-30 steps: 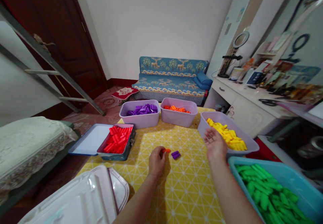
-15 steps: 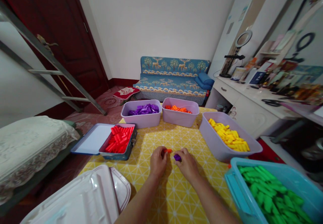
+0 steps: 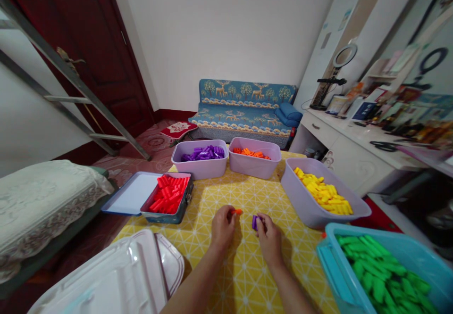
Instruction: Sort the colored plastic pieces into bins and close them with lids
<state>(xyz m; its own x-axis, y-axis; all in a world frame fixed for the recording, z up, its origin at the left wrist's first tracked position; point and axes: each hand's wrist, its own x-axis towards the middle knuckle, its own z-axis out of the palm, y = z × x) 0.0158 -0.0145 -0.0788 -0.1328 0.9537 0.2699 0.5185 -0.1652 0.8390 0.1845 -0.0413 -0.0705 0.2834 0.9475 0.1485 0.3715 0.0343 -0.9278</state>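
Observation:
My left hand (image 3: pixel 222 227) rests on the yellow tablecloth (image 3: pixel 244 267) and pinches a small orange piece (image 3: pixel 236 212) between its fingertips. Close beside it, my right hand (image 3: pixel 269 235) pinches a small purple piece (image 3: pixel 254 221) held upright just above the cloth. Beyond my hands stand a lilac bin of purple pieces (image 3: pixel 200 158), a lilac bin of orange pieces (image 3: pixel 254 157) and a lilac bin of yellow pieces (image 3: pixel 320 196). A blue tin of red pieces (image 3: pixel 169 197) lies to the left with its lid open.
A turquoise bin of green pieces (image 3: pixel 382 271) sits at the near right. A white plastic lid (image 3: pixel 116 281) lies at the near left. A bed stands to the left, a ladder and a dark door behind it, a blue sofa at the back, a white dresser on the right.
My right hand came back from the yellow bin to the purple piece, took hold of it and lifted it upright. My left hand stayed put with the orange piece.

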